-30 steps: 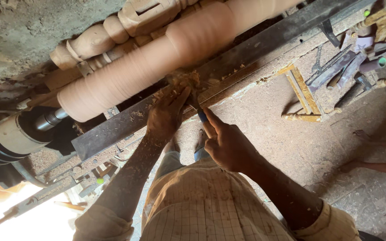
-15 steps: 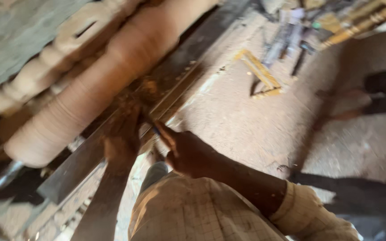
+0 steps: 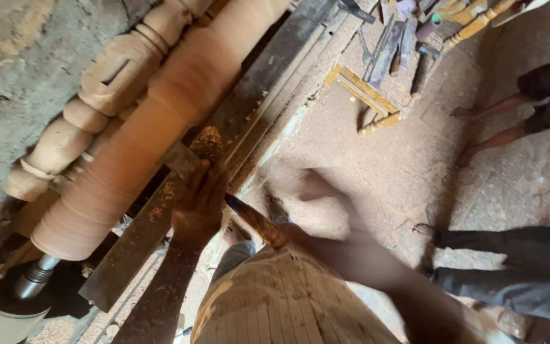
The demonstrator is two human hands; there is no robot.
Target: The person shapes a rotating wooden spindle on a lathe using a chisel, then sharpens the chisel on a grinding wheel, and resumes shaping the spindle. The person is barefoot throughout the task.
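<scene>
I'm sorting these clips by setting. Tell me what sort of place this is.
Most likely a woodturning workshop. A long wooden spindle sits on a lathe, the left hand steadies a chisel on the tool rest, and sawdust covers the floor.

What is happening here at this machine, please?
A person is shaping a long wooden cylinder mounted on a lathe. The left hand presses a chisel down on the dark metal rest bar, its blade at the wood. The right hand is blurred, near the chisel's handle. Sawdust covers the floor, and two other people's legs stand nearby.
</scene>
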